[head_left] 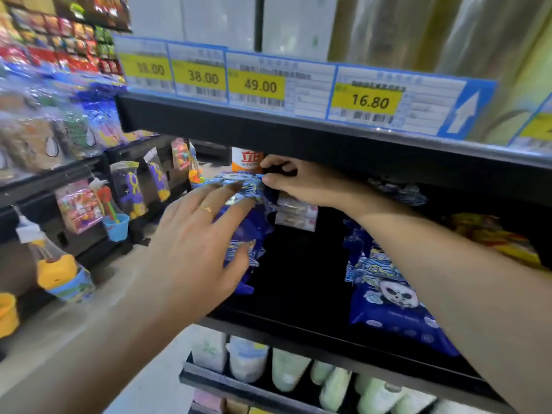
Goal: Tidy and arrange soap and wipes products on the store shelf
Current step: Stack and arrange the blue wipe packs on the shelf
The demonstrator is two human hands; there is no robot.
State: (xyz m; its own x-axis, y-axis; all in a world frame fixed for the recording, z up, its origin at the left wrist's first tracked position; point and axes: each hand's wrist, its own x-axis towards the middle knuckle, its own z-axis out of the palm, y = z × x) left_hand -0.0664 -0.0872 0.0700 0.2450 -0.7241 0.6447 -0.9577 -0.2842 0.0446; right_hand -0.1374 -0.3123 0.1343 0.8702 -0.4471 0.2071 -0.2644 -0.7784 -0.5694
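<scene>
While steadying the upright stack of blue wipes packs (245,222) at the left end of the shelf (298,324): left hand (191,252) spread flat against the stack's outer face, fingers straight and splayed, ring on one finger, pressing and not clutching. Further right, at the stack's top corner: right hand (295,182) reaching in under the upper shelf edge (268,127), grip narrow, thumb and fingers pinching the top blue pack. Behind the stack: an orange-and-white bottle (246,159), partly hidden, and a small pile of pale flat packets (295,212) just beside the stack at the back. Right again: a dark gap of bare shelf, then a second blue wipes pack with a panda print (391,297) lying flat, partly under the right forearm, well apart from the stack. Yellow packs (493,237) at the far right, blurred.

Likely risks, judged from this pose: stack leaning outward past the shelf's left end, so easing the flat palm too soon could let soft packs slide off toward the floor. Pinch holding only a crinkled wrapper edge, so a pull might drag the top pack askew without squaring it. Little headroom under the upper shelf, so knuckles could catch there. Forearm sweeping low could nudge the flat pack forward.
</scene>
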